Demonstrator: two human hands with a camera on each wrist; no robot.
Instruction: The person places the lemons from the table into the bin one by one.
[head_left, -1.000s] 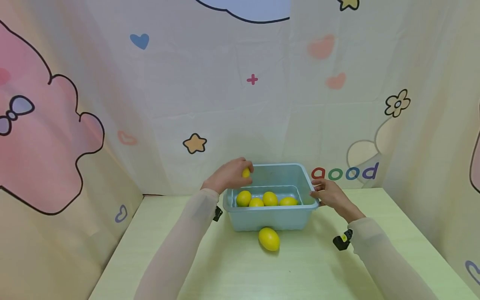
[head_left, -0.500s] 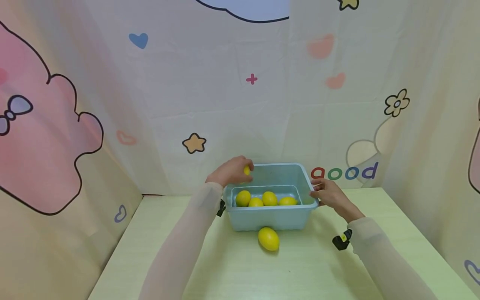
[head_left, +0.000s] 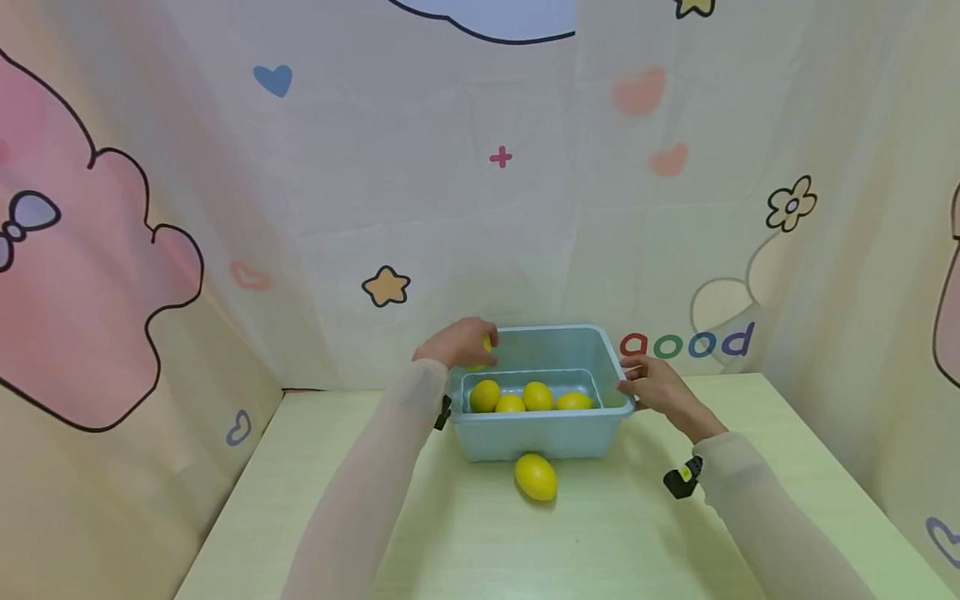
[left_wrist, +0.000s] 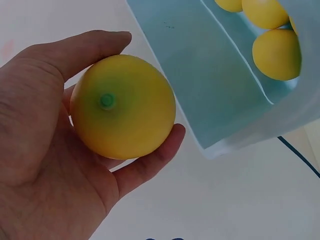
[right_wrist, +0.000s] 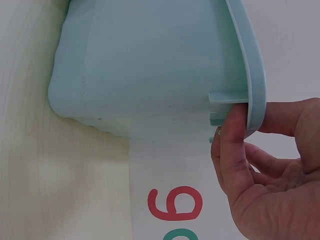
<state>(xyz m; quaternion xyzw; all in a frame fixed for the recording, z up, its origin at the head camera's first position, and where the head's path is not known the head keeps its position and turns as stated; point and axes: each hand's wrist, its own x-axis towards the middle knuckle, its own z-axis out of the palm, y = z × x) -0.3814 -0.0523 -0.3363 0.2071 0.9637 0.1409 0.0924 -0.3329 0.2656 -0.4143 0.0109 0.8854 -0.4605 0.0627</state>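
Observation:
My left hand [head_left: 459, 342] holds a yellow lemon [left_wrist: 125, 107], fingers and thumb curled around its sides, over the left end of a light blue plastic bin [head_left: 540, 437]. In the left wrist view, the lemon's green-tinged tip faces the camera, and the bin's rim runs just beside it. My right hand [right_wrist: 277, 175] pinches the bin's right rim, thumb on one side and fingers under the lip. Several lemons [head_left: 537, 397] lie on the bin's floor. One more lemon [head_left: 536, 477] rests on the table right in front of the bin.
The bin stands on a pale wooden table [head_left: 585, 533] near its back edge. A printed curtain [head_left: 525, 233] hangs close behind it, with further cloth along both sides. Black wrist cameras [head_left: 682, 479] are strapped to the forearms.
My left hand, with the lemon, has shifted slightly left and down at the bin's left end. The right hand keeps its grip on the rim, and the lemons in the bin stay put.

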